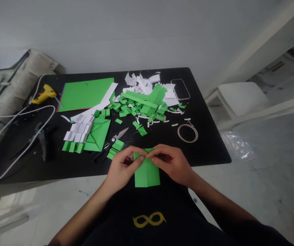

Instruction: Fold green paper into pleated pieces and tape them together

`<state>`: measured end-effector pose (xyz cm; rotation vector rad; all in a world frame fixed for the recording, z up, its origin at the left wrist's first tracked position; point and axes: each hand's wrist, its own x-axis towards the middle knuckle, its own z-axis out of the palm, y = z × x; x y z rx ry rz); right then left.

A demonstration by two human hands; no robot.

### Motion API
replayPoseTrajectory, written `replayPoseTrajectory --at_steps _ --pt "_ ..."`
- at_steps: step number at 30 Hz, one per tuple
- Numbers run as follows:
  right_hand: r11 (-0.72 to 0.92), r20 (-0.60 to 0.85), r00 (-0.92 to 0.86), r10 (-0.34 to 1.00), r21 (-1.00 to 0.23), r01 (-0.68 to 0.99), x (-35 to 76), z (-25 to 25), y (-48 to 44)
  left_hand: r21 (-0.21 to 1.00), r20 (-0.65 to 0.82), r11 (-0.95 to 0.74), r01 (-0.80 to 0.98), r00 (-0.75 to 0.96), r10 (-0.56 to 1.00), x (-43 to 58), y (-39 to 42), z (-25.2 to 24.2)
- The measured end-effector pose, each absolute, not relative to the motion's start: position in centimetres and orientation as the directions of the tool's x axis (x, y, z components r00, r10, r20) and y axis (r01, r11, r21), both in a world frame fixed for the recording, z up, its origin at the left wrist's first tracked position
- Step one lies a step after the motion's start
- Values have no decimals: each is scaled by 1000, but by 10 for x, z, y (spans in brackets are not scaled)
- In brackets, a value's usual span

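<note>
Green paper [147, 176] is held by its far edge at the near side of the tabletop [210, 153], w/ its lower part out past the table edge & a crease seen down its middle. The far edge is pinched btwn thumb & fingers of the L hand [125, 163], & likewise by the R hand [172, 163], tips nearly meeting; finger placement behind the sheet can't be told. Main risk, prob.: a skewed fold, b/c the grip is all at one edge & the lower end is left loose, so the crease could be pulled off line if one side is pressed harder. A tear or wrinkle is also poss. at the pinched spot if the two sides are drawn apart, the paper looking thin. If the grip is loosened, the sheet could be dropped off the table edge. Folded green pieces [117, 146] lie just beside the L hand, so they could be knocked by its knuckles; scissors [113, 139] rest next to them, & a nick is poss. if that side is swung out w/o care. Farther off, green bits [122, 108] are heaped against white scraps [144, 83], so a folded one could be lost in the mix. A white cord [55, 110] is looped near the glue gun [45, 94]; if it's snagged, things on that side could be dragged.
</note>
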<state>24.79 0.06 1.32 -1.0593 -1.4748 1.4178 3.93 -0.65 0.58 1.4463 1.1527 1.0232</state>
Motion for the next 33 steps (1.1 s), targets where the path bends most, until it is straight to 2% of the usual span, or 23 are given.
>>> replayPoseTrajectory --at_steps 7,10,22,26,33 --pt "-166 -157 -346 925 -986 4 248 13 5 994 -45 23 108 206 977 37 0 8" --pt "-194 -183 -343 921 -981 2 249 13 6 993 -62 38 108 221 973 35 -1 7" --pt "-112 -97 -395 913 -994 -13 253 16 7 997 -29 14 78 194 980 37 -4 8" --pt "-38 -45 -342 939 -999 26 249 18 1 991 43 -57 117 126 991 36 -8 9" --pt "111 77 -294 953 -988 103 247 18 -6 956 161 -191 223 144 976 35 -12 17"
